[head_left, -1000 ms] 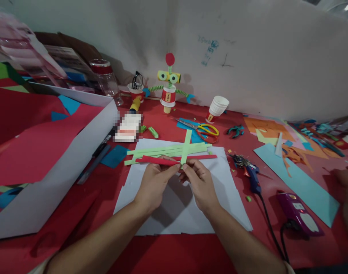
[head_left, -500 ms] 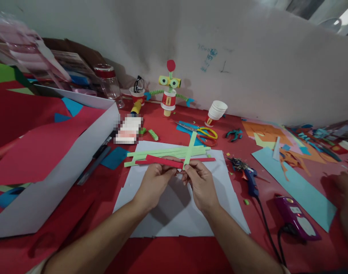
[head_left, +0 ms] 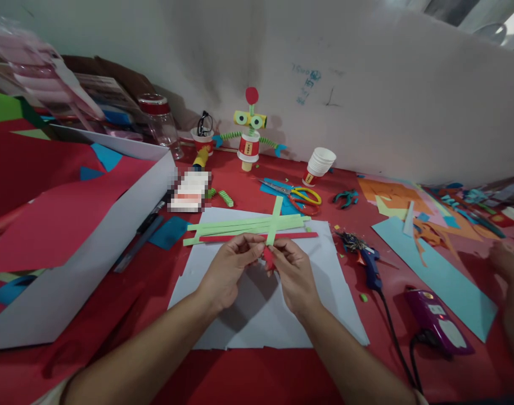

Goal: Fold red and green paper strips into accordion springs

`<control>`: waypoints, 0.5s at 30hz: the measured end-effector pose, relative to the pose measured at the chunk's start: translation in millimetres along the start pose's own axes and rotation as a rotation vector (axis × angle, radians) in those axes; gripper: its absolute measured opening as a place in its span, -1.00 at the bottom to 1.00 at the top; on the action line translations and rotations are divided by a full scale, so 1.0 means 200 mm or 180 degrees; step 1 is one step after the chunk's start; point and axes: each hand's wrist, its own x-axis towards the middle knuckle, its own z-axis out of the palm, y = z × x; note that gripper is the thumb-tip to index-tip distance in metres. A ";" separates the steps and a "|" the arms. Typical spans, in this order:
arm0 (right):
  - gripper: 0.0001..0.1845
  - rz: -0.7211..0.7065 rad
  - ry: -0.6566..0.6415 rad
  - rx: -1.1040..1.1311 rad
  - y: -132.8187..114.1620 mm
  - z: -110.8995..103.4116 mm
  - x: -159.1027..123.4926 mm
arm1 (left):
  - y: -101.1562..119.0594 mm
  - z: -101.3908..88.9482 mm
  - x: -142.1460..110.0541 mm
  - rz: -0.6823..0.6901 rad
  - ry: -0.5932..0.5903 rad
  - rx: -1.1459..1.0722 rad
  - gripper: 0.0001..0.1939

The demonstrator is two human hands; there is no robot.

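My left hand (head_left: pixel 229 271) and my right hand (head_left: pixel 294 273) meet above the white paper (head_left: pixel 261 320), fingers closed in pinches. Between them is a red paper strip (head_left: pixel 269 259), its end hanging down between my fingertips. A light green paper strip (head_left: pixel 275 216) stands up from the same spot, pointing away from me. My fingers hide where the two strips meet. Just beyond my hands, several green strips (head_left: pixel 210 229) and another red strip (head_left: pixel 303 235) lie on the paper.
A glue gun (head_left: pixel 369 267) and its purple power unit (head_left: pixel 438 323) lie to the right. Scissors (head_left: pixel 303 196), pliers (head_left: pixel 345 198) and stacked paper cups (head_left: pixel 320 163) are beyond. A paper-cup robot figure (head_left: pixel 249 147) stands by the wall. A box (head_left: pixel 84 281) sits left; another person's hand (head_left: pixel 508 264) is far right.
The red strip has gone from stretching out leftward to hanging down between my fingers. The green strip has shifted slightly left and stands straighter. My left fingers have moved in closer to the join.
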 end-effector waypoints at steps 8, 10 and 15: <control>-0.90 -0.0101 0.0056 -0.0470 0.02 0.00 -0.01 | 0.01 0.02 -0.01 0.0236 0.0031 0.0338 -0.75; -0.86 -0.0131 0.0028 -0.0525 0.03 0.00 -0.01 | 0.01 0.02 -0.01 0.0252 -0.0011 0.0373 -0.76; -0.83 -0.0182 -0.0034 -0.0621 0.03 0.00 0.00 | 0.00 0.00 0.01 0.0233 -0.0096 0.0309 -0.76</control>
